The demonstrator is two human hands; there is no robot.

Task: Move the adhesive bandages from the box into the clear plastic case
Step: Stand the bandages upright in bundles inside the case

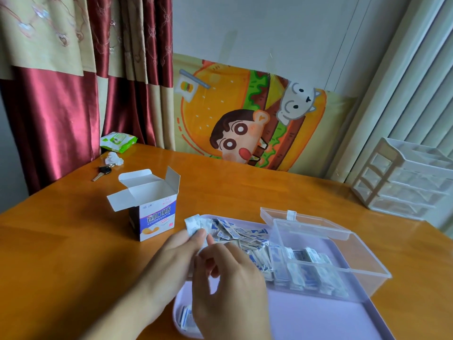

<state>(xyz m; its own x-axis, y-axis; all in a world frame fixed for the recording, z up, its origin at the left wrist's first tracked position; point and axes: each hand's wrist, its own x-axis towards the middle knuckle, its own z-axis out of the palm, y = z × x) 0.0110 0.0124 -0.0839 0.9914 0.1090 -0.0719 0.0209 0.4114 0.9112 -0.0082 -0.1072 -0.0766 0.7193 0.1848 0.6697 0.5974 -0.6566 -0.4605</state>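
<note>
An orange wooden table (73, 241) is seen from above, with a lilac tray (306, 315) laid on its near right part. On the tray stands the clear plastic case (355, 266), its hinged lid (304, 223) thrown back; wrapped bandages are stacked on edge in its near compartment. A loose heap of adhesive bandages (242, 235) is spread on the tray just left of the case, and a few more lie at the tray's near left corner.

The bandage box (153, 217), white and blue, is set upright on the table to the left of the tray, with its 3 top flaps open. Its inside cannot be made out from this angle.

Both hands are held together over the left end of the tray. The left hand (171, 261) is curled, and a white wrapped strip (192, 223) is pinched between its thumb and fingers. The right hand (228, 288) is bent at the fingers just beside it, and what appears to be a thin wrapper is nipped at its fingertips, though this is blurred.

Farther back, a key (103, 172), a crumpled tissue (114, 158) and a green wipes pack (119, 141) lie near the red curtain (61, 114). A white drawer unit (407, 177) stands at the right, and a cartoon burger cloth (245, 114) leans against the wall.
</note>
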